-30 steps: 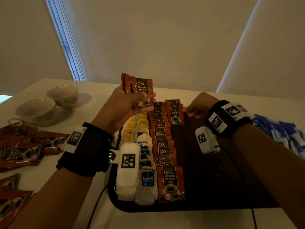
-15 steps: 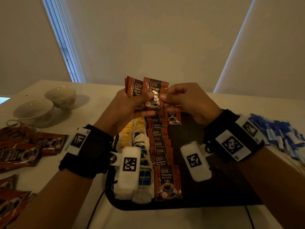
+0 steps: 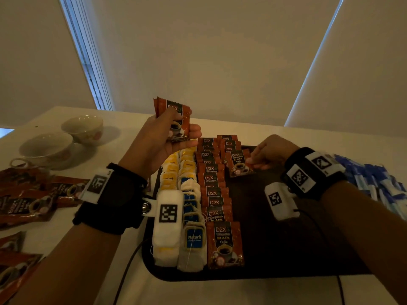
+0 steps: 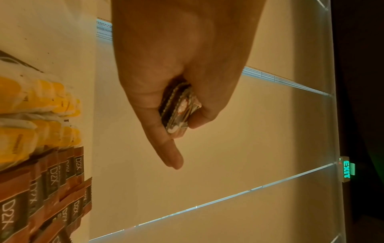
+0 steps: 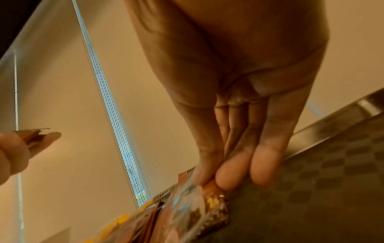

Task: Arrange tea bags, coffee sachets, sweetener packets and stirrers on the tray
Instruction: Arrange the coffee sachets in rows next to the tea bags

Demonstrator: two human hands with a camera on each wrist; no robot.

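My left hand holds a small stack of brown coffee sachets upright above the far left of the black tray; the stack's edge shows between thumb and fingers in the left wrist view. My right hand pinches one coffee sachet by its right edge and lays it at the front of a short second row at the far end of the tray; the same sachet shows under thumb and fingertips. On the tray lie rows of yellow tea bags, blue-tagged tea bags and coffee sachets.
Loose coffee sachets lie on the white table left of the tray. Two cups stand at the far left. A heap of blue and white packets lies right of the tray. The tray's right half is bare.
My right hand took one sachet from the left hand's stack and brought it down to the far end of the tray. The left hand stayed raised with the rest.
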